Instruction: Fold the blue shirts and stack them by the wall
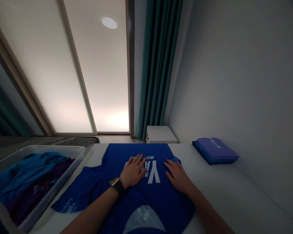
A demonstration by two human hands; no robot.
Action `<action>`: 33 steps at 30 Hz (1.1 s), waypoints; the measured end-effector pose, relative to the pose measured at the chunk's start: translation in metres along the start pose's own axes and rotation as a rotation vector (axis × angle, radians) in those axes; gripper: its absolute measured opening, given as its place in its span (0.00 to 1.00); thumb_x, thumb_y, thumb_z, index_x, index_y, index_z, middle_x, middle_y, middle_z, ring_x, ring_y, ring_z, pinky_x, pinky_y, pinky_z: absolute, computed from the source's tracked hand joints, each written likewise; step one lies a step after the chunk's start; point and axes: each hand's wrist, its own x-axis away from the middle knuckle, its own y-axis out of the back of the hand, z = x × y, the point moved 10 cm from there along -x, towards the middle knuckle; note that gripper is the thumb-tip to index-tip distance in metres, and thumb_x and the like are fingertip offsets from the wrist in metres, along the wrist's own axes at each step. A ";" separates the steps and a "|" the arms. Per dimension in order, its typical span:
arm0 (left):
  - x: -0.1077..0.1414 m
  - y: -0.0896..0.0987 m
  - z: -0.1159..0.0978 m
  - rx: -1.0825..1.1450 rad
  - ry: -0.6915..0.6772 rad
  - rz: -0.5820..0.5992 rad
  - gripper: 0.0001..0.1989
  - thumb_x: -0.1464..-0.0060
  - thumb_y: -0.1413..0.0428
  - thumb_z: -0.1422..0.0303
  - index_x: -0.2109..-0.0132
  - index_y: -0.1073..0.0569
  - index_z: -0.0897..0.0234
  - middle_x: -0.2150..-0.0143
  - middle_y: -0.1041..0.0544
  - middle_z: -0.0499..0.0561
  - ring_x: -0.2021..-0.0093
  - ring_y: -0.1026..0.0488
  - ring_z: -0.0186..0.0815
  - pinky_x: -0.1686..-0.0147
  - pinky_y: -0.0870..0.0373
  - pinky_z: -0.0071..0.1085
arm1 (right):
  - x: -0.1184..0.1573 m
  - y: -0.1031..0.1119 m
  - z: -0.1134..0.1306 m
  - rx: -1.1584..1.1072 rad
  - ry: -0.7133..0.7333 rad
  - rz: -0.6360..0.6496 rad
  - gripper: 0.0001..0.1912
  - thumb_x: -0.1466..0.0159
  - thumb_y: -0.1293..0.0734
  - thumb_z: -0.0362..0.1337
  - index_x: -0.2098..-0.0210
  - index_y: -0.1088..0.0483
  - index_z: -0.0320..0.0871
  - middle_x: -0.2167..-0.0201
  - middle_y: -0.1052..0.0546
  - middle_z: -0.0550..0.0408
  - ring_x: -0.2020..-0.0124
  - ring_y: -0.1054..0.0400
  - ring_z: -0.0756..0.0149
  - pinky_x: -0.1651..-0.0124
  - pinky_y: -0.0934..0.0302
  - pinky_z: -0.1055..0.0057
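Observation:
A blue T-shirt [136, 201] with white printed lettering is spread over the white table, its neck opening toward me and its hem at the far edge. One sleeve reaches out to the left; the right side lies partly under my right arm. My left hand [133, 170] rests flat on the lettering, fingers spread, with a dark-banded watch on the wrist. Near the shirt's right edge, my right hand [177, 175] lies palm down with fingers apart, beside a small bunched bit of blue cloth. Neither hand grips the fabric.
To the left stands a translucent plastic bin [79, 154] holding blue and purple clothes. A folded stack of purple and blue clothes [216, 149] sits on the white table [217, 191] by the wall. Beyond are a small white cabinet [161, 134] and a teal curtain [158, 71].

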 end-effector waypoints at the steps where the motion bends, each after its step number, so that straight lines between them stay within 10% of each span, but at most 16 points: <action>1: 0.000 0.003 -0.002 -0.008 -0.014 -0.023 0.28 0.34 0.61 0.54 0.32 0.44 0.59 0.29 0.47 0.55 0.30 0.51 0.45 0.33 0.55 0.51 | 0.001 0.005 -0.007 -0.006 -0.006 -0.058 0.27 0.32 0.47 0.43 0.36 0.40 0.45 0.35 0.39 0.50 0.33 0.50 0.59 0.31 0.65 0.53; 15: -0.041 0.022 -0.122 0.102 -0.390 -0.053 0.12 0.38 0.52 0.67 0.50 0.28 0.60 0.55 0.24 0.52 0.53 0.30 0.41 0.50 0.36 0.39 | 0.007 0.015 -0.071 0.049 -0.322 -0.215 0.29 0.35 0.41 0.42 0.36 0.43 0.39 0.46 0.30 0.42 0.45 0.40 0.50 0.45 0.47 0.58; 25: -0.044 0.004 -0.121 0.133 -0.339 -0.149 0.09 0.40 0.51 0.71 0.55 0.28 0.60 0.56 0.29 0.52 0.54 0.35 0.41 0.54 0.38 0.39 | 0.007 0.033 -0.061 -0.132 -0.180 -0.338 0.09 0.36 0.44 0.34 0.66 0.33 0.44 0.64 0.25 0.53 0.59 0.34 0.61 0.56 0.46 0.67; 33: -0.046 0.005 -0.121 0.159 -0.345 -0.150 0.09 0.39 0.51 0.71 0.55 0.28 0.59 0.56 0.30 0.51 0.54 0.35 0.41 0.54 0.38 0.40 | 0.030 0.048 -0.079 -0.304 -0.139 -0.403 0.14 0.36 0.48 0.34 0.59 0.33 0.44 0.63 0.25 0.51 0.61 0.31 0.63 0.56 0.42 0.68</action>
